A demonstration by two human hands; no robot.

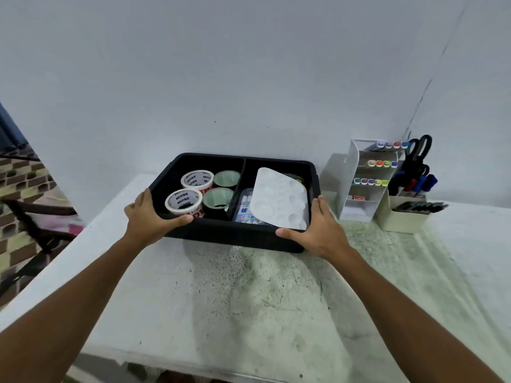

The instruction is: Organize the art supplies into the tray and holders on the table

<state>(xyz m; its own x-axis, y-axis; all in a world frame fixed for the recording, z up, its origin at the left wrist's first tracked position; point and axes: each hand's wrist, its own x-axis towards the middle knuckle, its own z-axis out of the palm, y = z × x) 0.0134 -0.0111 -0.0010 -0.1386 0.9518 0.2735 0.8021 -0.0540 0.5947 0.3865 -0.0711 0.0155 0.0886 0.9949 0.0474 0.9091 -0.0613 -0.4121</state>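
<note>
While both hands grip the black tray [235, 236] at its near corners, the left hand [148, 217] curls round the near left corner with its thumb laid along the near rim, and the right hand [318, 230] clasps the near right corner, thumb on the near rim and fingers up the right wall. The tray sits toward the far edge of the table [221, 299], close to the wall, and a divider splits it in two. In its left compartment stand two white printed tape rolls [190, 189] on the left side and two pale green rolls [221, 189] beside them against the divider. In the right compartment a white paint palette [279, 200] lies tilted over a box of colours [244, 208], covering most of it. To the right of the tray, near the table's far right corner, a white tiered holder [359, 183] carries rows of coloured markers. Just beyond it a beige holder [403, 214] contains pens, black-handled scissors [420, 150] and dark markers.
</note>
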